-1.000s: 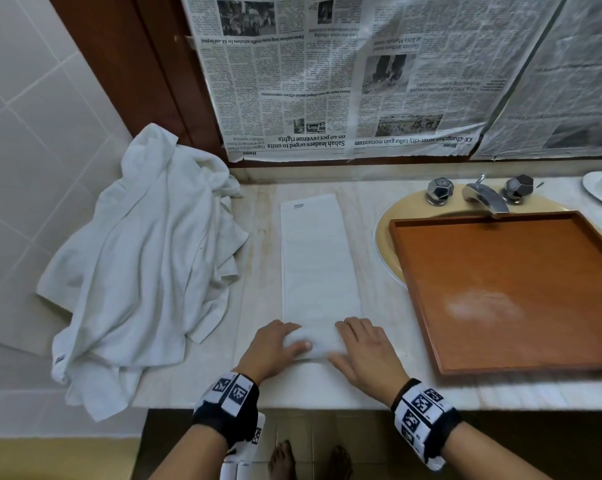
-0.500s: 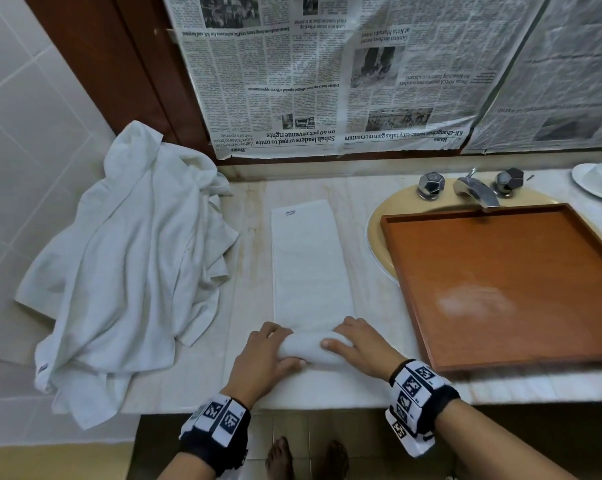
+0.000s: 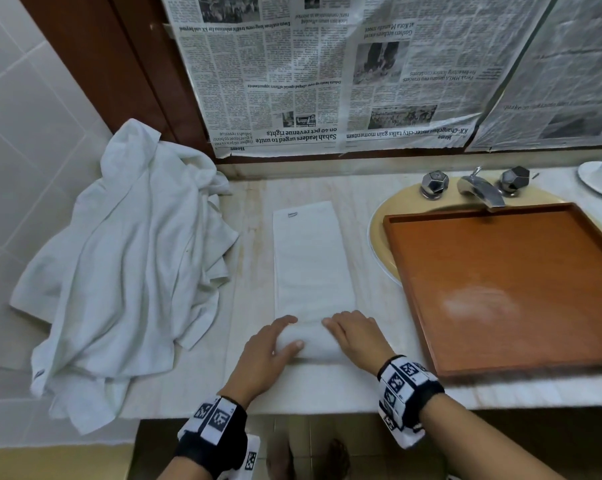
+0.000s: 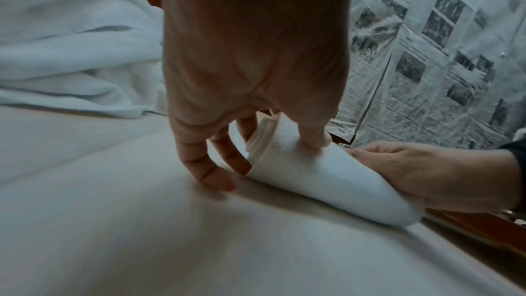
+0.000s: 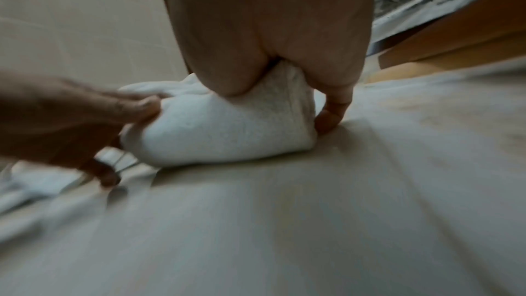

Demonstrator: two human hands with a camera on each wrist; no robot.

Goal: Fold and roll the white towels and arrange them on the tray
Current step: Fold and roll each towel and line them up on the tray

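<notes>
**Towel roll under both hands at the front edge of the countertop**

Where the folded towel point(image 3: 311, 265) lies as a long narrow strip on the countertop point(image 3: 327, 389), its near end is wound into a short roll point(image 3: 313, 341) close to the front edge, and its far end, bearing a small label, reaches toward the back edge. The left hand point(image 3: 268, 351) is curled round the left end of the roll: the thumb presses into the top of the cloth and the fingers point(image 4: 216, 172) bend down beside the open end, their tips on the countertop (the left wrist view shows the layered spiral of the roll end). The right hand point(image 3: 358, 337) grips the right end in like manner, palm on top and fingers point(image 5: 331, 116) curled down at the roll's end face; the right wrist view is blurred.

The wooden tray point(image 3: 417, 306) rests at the right, over the basin, its left rim just beside the strip, and carries no towel. A heap of unfolded white towels point(image 3: 126, 265) lies at the left end of the countertop, spilling over the edge. Newspaper sheets point(image 3: 327, 74) cover the wall behind the back edge. A tap point(image 3: 479, 188) stands behind the tray.
</notes>
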